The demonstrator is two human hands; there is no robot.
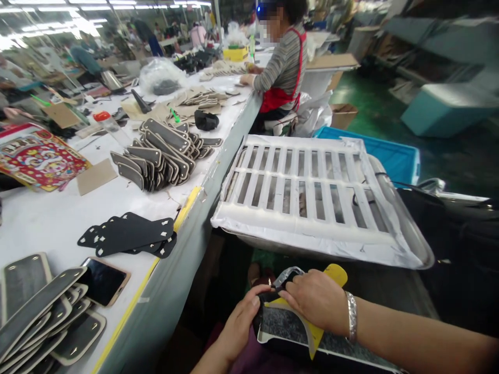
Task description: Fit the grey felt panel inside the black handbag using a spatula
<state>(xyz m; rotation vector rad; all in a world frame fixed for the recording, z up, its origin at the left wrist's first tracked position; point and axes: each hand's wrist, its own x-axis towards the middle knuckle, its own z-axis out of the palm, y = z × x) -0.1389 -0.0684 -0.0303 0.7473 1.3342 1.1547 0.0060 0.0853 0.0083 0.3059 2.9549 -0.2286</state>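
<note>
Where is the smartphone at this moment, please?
In the head view, the smartphone lies on the white table at lower left, between the black pieces and the front pile of grey pieces.

Desk (pixel 47 223) left, tray (pixel 423 253) right

On the desk we see a phone (pixel 105 280) right of straps (pixel 47 317), plates (pixel 130 234) behind it. A grid (pixel 307 226) lies on the tray; before it, a strip (pixel 316 340) sits in the right hand (pixel 319 301).

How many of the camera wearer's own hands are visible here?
2. The left hand is at bottom centre, fingertips by the dark end of the work. The right hand is beside it, over the yellow material, with a silver bracelet at its wrist.
</note>
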